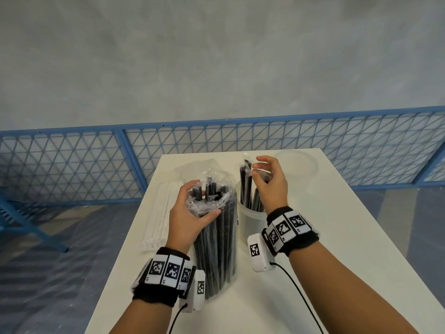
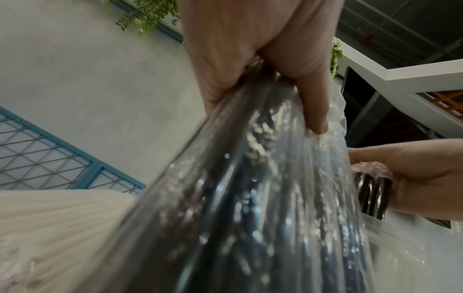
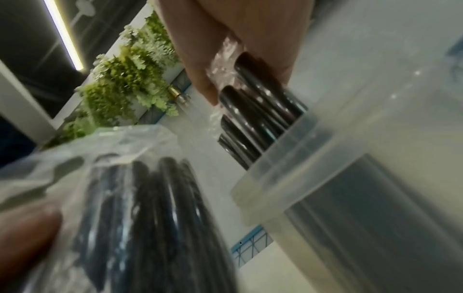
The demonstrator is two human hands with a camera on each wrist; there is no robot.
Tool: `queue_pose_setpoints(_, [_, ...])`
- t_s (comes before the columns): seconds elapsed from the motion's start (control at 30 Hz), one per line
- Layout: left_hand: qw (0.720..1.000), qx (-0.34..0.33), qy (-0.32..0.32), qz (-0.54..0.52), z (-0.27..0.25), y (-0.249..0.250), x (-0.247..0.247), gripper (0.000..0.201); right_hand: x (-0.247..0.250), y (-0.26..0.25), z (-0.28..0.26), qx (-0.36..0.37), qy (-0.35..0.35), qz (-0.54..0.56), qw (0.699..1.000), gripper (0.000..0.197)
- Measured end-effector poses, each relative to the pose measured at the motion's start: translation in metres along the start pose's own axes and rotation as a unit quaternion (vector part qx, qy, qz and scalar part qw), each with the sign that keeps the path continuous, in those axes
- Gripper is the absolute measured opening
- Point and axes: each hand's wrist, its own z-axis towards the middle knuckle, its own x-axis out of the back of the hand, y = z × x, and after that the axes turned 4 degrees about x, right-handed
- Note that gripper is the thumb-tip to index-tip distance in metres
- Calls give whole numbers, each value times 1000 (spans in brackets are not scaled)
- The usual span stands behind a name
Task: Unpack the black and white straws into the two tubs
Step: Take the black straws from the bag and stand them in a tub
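i see a white worktop from above, with both my hands working near its middle. my left hand curls around the upper part of a clear plastic bag packed with black straws, gripping it just below its open, crumpled mouth; the bag stands almost upright on the worktop. at 3 o'clock from the bag, just beside it, stands a translucent tub that already holds several black straws upright. my right hand hovers over this tub, fingers curled around a small bunch of black straws in thin wrappers whose lower ends are already inside the rim; the right wrist view confirms this grip. at 9 o'clock from the bag, a pack of white straws lies flat near the worktop's edge, not yet unpacked. at 1 o'clock, near the far corner, a faint clear round shape may be the second tub or a lid; i cannot tell which.

to do this step well, i judge i should lower the bunch until its ends touch the tub's floor before loosening my fingers, so the straws lean against those already inside rather than bouncing out. my left hand should keep the bag steady and its mouth open, since the tall bag looks likely to tip.
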Motion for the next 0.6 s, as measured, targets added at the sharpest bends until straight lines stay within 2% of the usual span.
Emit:
queue_pose_setpoints(0.07, [1000,-8,0,-2,-2,3,-1,69,-2,-9,-6,70,19,-93,993,30])
queue_pose_setpoints(0.13, [1000,-12,3,-5,-2,4,-1,70,-6,-28,-16,155,18,-122,980,29])
queue_pose_setpoints(0.2, [1000,-12,5,-16,-3,5,-1,71,-13,-45,-28,192,-63,-157,967,24])
queue_pose_setpoints(0.27, [999,-15,8,-29,-4,6,-1,72,-22,-48,-37,174,-148,-259,939,30])
queue_pose_setpoints(0.33, [999,-19,10,-48,-6,8,-1,72,-27,-45,-44,107,-210,-337,911,33])
queue_pose_setpoints(0.37, [998,-21,11,-59,-7,8,-1,73,-28,-44,-46,72,-236,-342,907,35])
queue_pose_setpoints(0.43, [998,-21,11,-62,-10,5,0,81,-29,-44,-47,23,-273,-307,911,40])
queue_pose_setpoints(0.6, [998,18,30,-61,-14,-7,4,128,-29,-47,-48,-31,-298,-205,932,50])
